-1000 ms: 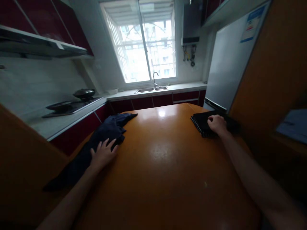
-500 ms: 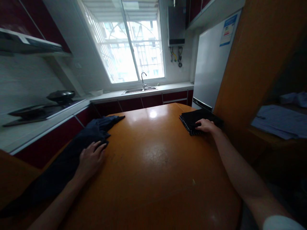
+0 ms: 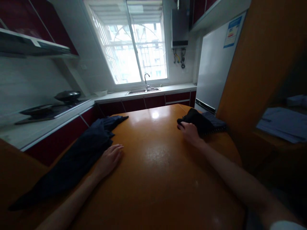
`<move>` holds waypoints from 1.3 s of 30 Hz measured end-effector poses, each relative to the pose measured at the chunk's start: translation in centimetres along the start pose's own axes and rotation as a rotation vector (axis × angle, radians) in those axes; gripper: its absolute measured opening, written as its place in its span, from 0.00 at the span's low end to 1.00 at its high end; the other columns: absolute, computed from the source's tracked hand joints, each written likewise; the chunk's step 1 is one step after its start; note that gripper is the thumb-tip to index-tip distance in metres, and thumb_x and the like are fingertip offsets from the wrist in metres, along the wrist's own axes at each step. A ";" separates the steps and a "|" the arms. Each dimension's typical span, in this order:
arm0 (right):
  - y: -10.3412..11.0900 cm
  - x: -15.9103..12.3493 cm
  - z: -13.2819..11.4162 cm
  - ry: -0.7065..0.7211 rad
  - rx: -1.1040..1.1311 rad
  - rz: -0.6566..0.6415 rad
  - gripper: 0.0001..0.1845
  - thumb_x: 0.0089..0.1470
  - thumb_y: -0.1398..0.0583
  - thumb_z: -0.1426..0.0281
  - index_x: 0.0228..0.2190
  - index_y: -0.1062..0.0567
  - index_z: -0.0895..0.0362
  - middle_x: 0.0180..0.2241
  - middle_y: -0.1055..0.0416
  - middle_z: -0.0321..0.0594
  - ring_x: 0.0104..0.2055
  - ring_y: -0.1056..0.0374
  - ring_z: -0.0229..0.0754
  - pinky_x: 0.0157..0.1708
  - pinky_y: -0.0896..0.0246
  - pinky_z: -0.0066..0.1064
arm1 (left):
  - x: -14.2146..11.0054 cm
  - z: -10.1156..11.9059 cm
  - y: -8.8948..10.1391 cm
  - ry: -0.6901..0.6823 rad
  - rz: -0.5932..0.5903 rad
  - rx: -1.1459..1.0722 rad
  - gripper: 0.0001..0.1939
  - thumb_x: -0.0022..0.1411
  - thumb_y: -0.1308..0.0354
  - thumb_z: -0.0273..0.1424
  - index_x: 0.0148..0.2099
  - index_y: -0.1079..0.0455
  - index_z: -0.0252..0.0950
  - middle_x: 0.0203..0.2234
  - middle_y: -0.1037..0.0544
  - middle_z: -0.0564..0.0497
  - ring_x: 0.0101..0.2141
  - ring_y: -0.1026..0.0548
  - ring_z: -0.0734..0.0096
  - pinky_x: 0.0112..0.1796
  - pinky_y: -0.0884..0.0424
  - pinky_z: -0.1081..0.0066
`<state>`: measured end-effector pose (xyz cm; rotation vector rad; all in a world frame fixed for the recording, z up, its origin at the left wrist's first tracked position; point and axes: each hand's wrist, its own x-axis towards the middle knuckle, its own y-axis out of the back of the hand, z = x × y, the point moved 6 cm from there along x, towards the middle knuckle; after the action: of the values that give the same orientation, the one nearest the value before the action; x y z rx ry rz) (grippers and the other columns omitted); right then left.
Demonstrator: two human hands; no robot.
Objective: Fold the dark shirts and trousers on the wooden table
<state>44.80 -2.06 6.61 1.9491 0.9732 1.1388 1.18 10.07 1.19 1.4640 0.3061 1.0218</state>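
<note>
My right hand point(image 3: 189, 131) is closed on the near edge of a black garment point(image 3: 200, 122), which is bunched and lifted off the far right corner of the wooden table point(image 3: 155, 172). A second folded dark piece point(image 3: 217, 123) lies under it. My left hand point(image 3: 110, 158) rests flat on the table with fingers stretched out, right beside a long dark blue garment point(image 3: 79, 153) spread along the table's left edge.
A white refrigerator point(image 3: 216, 70) stands behind the table's right corner beside a tall wooden panel point(image 3: 261, 54). A counter with a hob and pan point(image 3: 67, 95) runs along the left, a sink point(image 3: 144, 91) under the window. Folded pale cloth point(image 3: 283, 123) lies on a shelf at right.
My right hand has gripped the black garment and pulled its edge up and leftwards, uncovering a piece beneath. My left hand has slid off the blue garment onto the bare table.
</note>
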 end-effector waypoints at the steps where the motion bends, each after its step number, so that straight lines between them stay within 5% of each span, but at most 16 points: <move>1: -1.2 -1.3 -2.1 0.061 0.038 -0.067 0.22 0.68 0.48 0.55 0.39 0.19 0.54 0.37 0.19 0.50 0.43 0.23 0.54 0.42 0.36 0.36 | 0.0 0.2 0.0 -0.001 -0.002 -0.007 0.26 0.70 0.59 0.47 0.54 0.27 0.38 0.56 0.25 0.42 0.59 0.30 0.54 0.63 0.38 0.56; 3: -3.4 -4.3 -6.2 0.219 0.171 -0.224 0.20 0.68 0.45 0.56 0.40 0.18 0.54 0.38 0.18 0.48 0.45 0.23 0.53 0.44 0.35 0.36 | -0.1 0.4 0.1 0.004 -0.003 -0.018 0.26 0.70 0.58 0.46 0.56 0.28 0.36 0.55 0.25 0.40 0.58 0.29 0.54 0.62 0.37 0.56; 6: -5.0 -9.3 -11.9 0.664 0.455 -0.560 0.23 0.62 0.38 0.58 0.56 0.24 0.53 0.55 0.24 0.46 0.59 0.30 0.50 0.55 0.36 0.35 | -0.2 0.7 0.2 0.019 -0.015 -0.039 0.25 0.71 0.57 0.44 0.58 0.30 0.36 0.56 0.26 0.40 0.58 0.30 0.54 0.62 0.37 0.56; 9: -3.7 -10.9 -13.1 0.906 0.576 -0.709 0.26 0.61 0.37 0.65 0.60 0.28 0.53 0.64 0.34 0.46 0.67 0.39 0.46 0.64 0.43 0.35 | -0.5 1.9 0.3 0.002 -0.059 -0.103 0.25 0.72 0.58 0.43 0.62 0.32 0.37 0.58 0.27 0.42 0.60 0.31 0.55 0.63 0.39 0.55; 12: -1.9 -7.6 -9.8 0.857 0.526 -0.564 0.26 0.60 0.40 0.75 0.59 0.26 0.53 0.64 0.34 0.46 0.68 0.42 0.46 0.68 0.49 0.41 | -1.3 5.5 0.4 -0.127 -0.162 -0.215 0.28 0.74 0.57 0.45 0.68 0.39 0.39 0.64 0.33 0.41 0.64 0.35 0.55 0.65 0.41 0.54; 15: -1.7 -3.0 -3.5 0.662 0.287 -0.412 0.44 0.48 0.39 0.84 0.65 0.34 0.49 0.70 0.46 0.44 0.74 0.58 0.53 0.70 0.62 0.56 | -2.5 11.0 0.4 -0.365 -0.250 -0.320 0.37 0.71 0.49 0.50 0.74 0.50 0.42 0.70 0.43 0.41 0.67 0.41 0.52 0.65 0.41 0.52; 17: -2.9 -1.0 0.7 0.500 0.169 -0.447 0.51 0.42 0.38 0.85 0.66 0.36 0.47 0.72 0.51 0.45 0.74 0.62 0.59 0.69 0.65 0.64 | -3.2 14.1 0.3 -0.486 -0.234 -0.328 0.42 0.66 0.41 0.51 0.75 0.51 0.45 0.72 0.47 0.40 0.69 0.44 0.49 0.64 0.40 0.50; 20: -4.7 0.3 4.0 0.434 0.185 -0.521 0.45 0.42 0.39 0.83 0.63 0.31 0.51 0.69 0.44 0.47 0.72 0.53 0.58 0.69 0.58 0.59 | -3.5 16.1 -0.5 -0.550 -0.170 -0.291 0.32 0.69 0.40 0.41 0.71 0.42 0.47 0.70 0.42 0.43 0.68 0.42 0.52 0.64 0.37 0.49; 23: -4.7 0.8 4.3 0.428 0.323 -0.497 0.28 0.50 0.40 0.77 0.54 0.22 0.53 0.60 0.29 0.44 0.65 0.36 0.53 0.67 0.48 0.49 | -3.1 15.2 -1.2 -0.501 -0.166 -0.347 0.21 0.73 0.48 0.33 0.66 0.34 0.45 0.63 0.30 0.45 0.63 0.32 0.58 0.61 0.33 0.54; 26: -3.4 0.9 3.5 0.406 0.421 -0.511 0.16 0.54 0.41 0.70 0.42 0.17 0.53 0.45 0.19 0.40 0.50 0.25 0.51 0.56 0.35 0.43 | -1.9 12.4 -0.6 -0.280 -0.128 -0.464 0.15 0.73 0.48 0.35 0.55 0.25 0.41 0.48 0.18 0.46 0.48 0.20 0.61 0.50 0.24 0.62; 31: 0.5 0.6 1.6 0.322 0.541 -0.476 0.15 0.53 0.38 0.58 0.30 0.19 0.57 0.28 0.23 0.37 0.31 0.29 0.43 0.31 0.34 0.32 | -0.6 7.7 3.7 0.249 0.160 -0.730 0.19 0.63 0.41 0.49 0.34 0.26 0.36 0.25 0.23 0.52 0.28 0.24 0.67 0.29 0.29 0.72; 35: 1.4 -0.1 0.0 0.207 0.720 -0.509 0.21 0.53 0.37 0.52 0.34 0.19 0.58 0.29 0.23 0.39 0.29 0.29 0.42 0.27 0.36 0.31 | -0.8 5.9 5.3 0.514 0.227 -1.159 0.23 0.56 0.35 0.52 0.37 0.28 0.36 0.26 0.25 0.54 0.25 0.26 0.71 0.25 0.30 0.75; 39: -1.0 0.0 -0.7 0.241 0.589 -0.360 0.16 0.54 0.36 0.56 0.34 0.19 0.56 0.33 0.21 0.42 0.36 0.26 0.47 0.37 0.31 0.35 | -0.9 3.5 3.9 0.634 0.198 -1.277 0.23 0.57 0.34 0.49 0.44 0.27 0.35 0.34 0.21 0.48 0.30 0.23 0.70 0.28 0.28 0.75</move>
<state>43.95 -1.45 6.05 1.9666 1.8735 0.9557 1.75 6.28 4.86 0.0011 -0.0833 1.4216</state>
